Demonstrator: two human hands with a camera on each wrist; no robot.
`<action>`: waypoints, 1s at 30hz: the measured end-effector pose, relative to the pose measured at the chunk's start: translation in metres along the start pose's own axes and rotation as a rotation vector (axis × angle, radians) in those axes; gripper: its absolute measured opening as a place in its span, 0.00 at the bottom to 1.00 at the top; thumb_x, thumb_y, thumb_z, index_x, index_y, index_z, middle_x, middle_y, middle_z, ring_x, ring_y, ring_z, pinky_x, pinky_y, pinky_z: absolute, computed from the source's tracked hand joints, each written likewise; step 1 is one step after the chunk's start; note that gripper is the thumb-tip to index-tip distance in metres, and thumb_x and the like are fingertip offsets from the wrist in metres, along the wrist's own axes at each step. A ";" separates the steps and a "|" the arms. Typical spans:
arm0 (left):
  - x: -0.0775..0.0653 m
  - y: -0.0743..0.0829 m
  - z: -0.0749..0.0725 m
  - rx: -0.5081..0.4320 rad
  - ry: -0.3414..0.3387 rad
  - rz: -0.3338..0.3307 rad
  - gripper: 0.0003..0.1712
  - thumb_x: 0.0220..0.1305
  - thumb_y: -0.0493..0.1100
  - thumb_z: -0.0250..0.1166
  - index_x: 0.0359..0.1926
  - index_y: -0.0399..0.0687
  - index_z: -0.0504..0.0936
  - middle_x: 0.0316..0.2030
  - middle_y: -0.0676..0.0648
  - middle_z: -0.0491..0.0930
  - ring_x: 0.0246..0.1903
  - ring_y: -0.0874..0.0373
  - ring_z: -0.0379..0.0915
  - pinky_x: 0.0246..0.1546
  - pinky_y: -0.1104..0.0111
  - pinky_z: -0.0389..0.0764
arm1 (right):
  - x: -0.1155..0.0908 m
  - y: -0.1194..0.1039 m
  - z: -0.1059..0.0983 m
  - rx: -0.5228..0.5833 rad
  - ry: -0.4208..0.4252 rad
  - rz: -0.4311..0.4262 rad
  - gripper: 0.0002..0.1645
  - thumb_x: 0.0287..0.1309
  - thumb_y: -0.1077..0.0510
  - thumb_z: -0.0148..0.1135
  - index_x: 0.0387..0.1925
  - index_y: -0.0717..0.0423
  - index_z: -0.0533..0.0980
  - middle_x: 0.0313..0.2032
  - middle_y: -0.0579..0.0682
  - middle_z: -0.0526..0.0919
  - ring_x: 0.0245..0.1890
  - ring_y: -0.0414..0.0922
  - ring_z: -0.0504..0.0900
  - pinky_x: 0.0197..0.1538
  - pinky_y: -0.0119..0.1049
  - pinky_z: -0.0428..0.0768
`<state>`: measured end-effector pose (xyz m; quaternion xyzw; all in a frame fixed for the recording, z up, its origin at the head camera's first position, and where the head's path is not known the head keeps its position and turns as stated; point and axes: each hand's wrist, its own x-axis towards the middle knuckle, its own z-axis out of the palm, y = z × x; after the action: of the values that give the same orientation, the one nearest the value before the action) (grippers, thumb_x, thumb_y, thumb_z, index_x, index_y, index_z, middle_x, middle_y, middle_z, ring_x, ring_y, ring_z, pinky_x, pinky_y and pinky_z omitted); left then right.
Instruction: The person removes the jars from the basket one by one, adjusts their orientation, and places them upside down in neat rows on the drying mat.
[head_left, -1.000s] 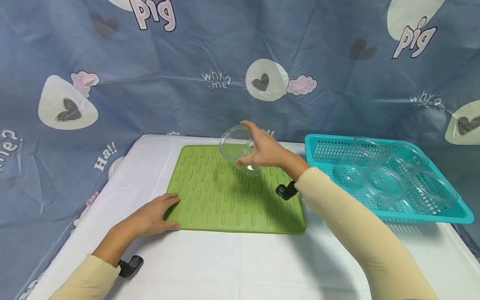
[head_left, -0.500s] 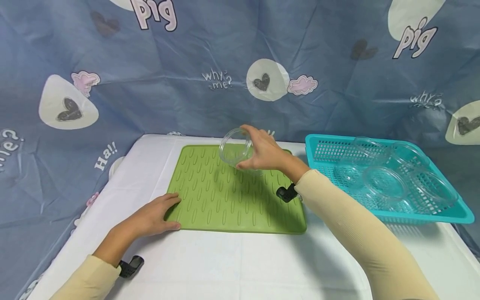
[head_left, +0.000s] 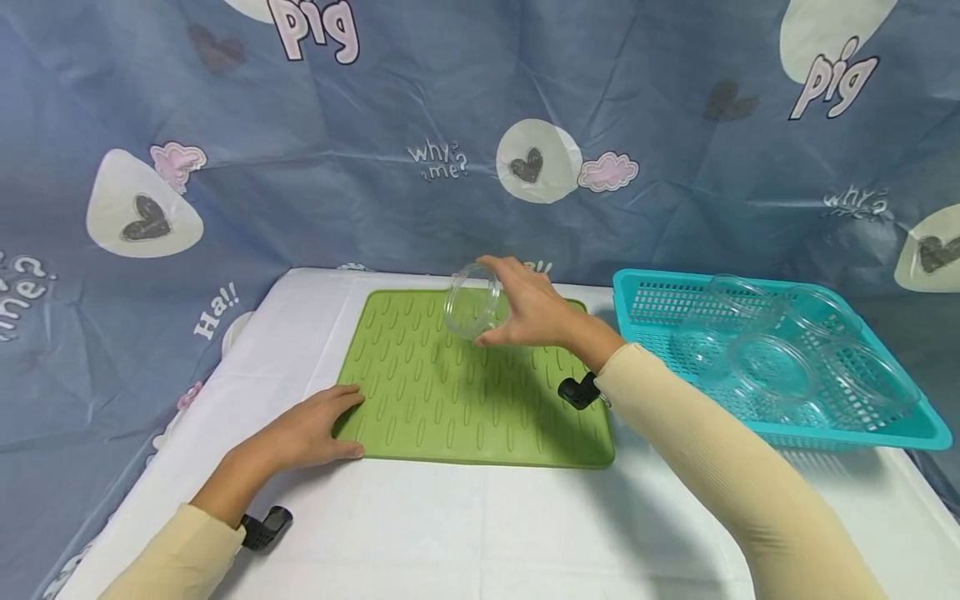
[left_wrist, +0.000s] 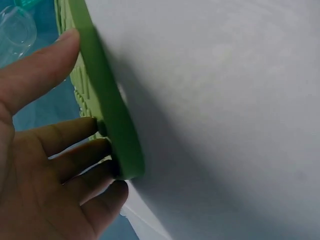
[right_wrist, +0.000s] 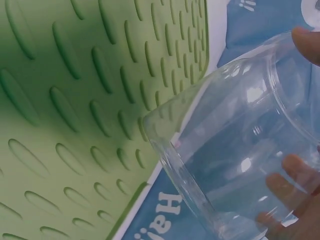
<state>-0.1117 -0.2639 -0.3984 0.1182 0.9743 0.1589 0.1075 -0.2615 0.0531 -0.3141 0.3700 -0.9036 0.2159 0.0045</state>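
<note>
Change: the right hand [head_left: 528,308] is a bit lower than a second ago, and the clear cup [head_left: 468,308] is turned in its grip; the end that showed below the hand is now out of sight. Left hand [head_left: 303,433], mat and basket look unmoved. My read: cup is mid-handling, not set down yet.

Right hand grasps the cup, thumb on the near side, fingers on the far side. Cup is tilted over the far middle of the green mat [head_left: 450,417], apparently lifted off it; its shadow falls on the mat. Left hand is relaxed, fingers and thumb resting at the mat's near left corner; can't tell how hard it presses.

Counts: one cup in hand, one mat, one blue-green basket [head_left: 651,296] to the right, two black wrist cameras [head_left: 577,392]. Four cups [head_left: 772,367] look to be in the basket, going by rims; clear plastic overlaps, so not certain.
</note>
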 end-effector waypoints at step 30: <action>0.020 0.040 -0.028 -0.235 0.360 0.141 0.35 0.67 0.46 0.65 0.71 0.40 0.66 0.71 0.35 0.65 0.64 0.36 0.70 0.57 0.45 0.79 | -0.023 -0.036 0.005 -0.237 0.049 -0.141 0.66 0.36 0.33 0.79 0.74 0.50 0.58 0.67 0.51 0.70 0.68 0.52 0.70 0.64 0.59 0.72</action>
<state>-0.1293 -0.2300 -0.3628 0.1423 0.9420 0.2968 -0.0663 -0.2202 0.0441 -0.3083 0.4241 -0.8941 0.1157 0.0854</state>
